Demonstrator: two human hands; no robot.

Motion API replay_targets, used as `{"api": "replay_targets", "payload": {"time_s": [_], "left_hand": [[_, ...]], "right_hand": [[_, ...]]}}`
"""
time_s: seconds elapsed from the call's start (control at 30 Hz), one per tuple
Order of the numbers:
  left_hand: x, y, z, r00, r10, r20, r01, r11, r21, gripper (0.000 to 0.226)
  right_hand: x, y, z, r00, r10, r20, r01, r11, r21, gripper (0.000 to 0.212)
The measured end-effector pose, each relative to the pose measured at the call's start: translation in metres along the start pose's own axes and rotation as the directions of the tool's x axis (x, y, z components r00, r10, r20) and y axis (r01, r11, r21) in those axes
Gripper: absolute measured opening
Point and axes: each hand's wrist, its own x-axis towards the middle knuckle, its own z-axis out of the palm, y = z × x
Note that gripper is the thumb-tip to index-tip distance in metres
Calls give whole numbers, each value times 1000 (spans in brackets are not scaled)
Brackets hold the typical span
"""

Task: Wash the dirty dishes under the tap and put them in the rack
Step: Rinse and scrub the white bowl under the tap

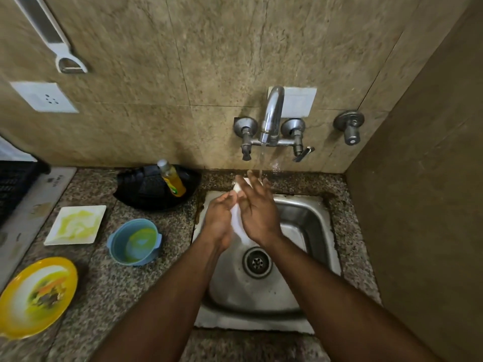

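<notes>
Over the steel sink I hold a white dish upright and edge-on between both hands. My left hand grips its left face; my right hand lies flat against its right face with fingers spread. Water runs from the chrome tap onto my right fingers and the dish's top edge. On the counter to the left stand a dirty white square plate, a blue bowl with yellowish residue, and a yellow bowl with food scraps.
A black holder with a bottle of yellow dish liquid stands behind the blue bowl. A black crate sits at the far left edge. A side wall closes in right of the sink. A socket is on the back wall.
</notes>
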Motion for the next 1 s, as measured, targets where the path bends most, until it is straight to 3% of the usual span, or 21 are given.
{"api": "replay_targets", "payload": {"time_s": [0.07,0.13,0.2,0.27,0.37,0.43,0.5,0.57,0.63,0.7,0.77,0.9,1.0], "left_hand": [[2,4,-6,999,-16,41,16,1000,1,26],[4,4,-6,997,-33,71,30,998,49,24],[3,5,0,995,-56,82,45,990,135,21],[4,8,5,994,-59,91,42,981,187,21],[14,17,10,995,-28,94,3,967,253,22],[23,22,16,991,80,105,-115,915,387,22],[29,22,27,945,280,172,-321,673,666,31],[28,15,44,870,424,252,-380,252,890,36],[23,-2,55,840,429,333,-354,-33,935,40],[16,-22,59,776,407,482,-450,-178,875,55],[19,-28,55,734,402,547,-529,-168,832,58],[45,-22,47,796,362,484,-511,-25,859,60],[58,-23,47,777,475,413,-509,87,857,59]], "right_hand": [[-1,11,-3,1000,-12,23,13,1000,-23,54],[12,21,-11,979,160,128,-168,984,56,52],[35,25,-23,886,370,278,-419,897,140,50],[50,32,-33,808,441,390,-533,830,166,56],[52,64,-24,765,536,358,-644,653,398,75],[44,52,-36,746,609,268,-654,596,467,61],[42,45,-44,697,712,81,-682,625,379,49],[40,43,-46,613,788,-54,-757,606,244,58],[42,41,-47,555,825,-109,-806,565,173,62],[42,44,-48,550,830,-93,-817,558,146,63],[40,45,-51,558,824,-97,-808,566,161,65],[32,35,-49,533,822,-198,-800,567,196,65],[26,20,-47,494,844,-207,-816,533,226,69]]}}
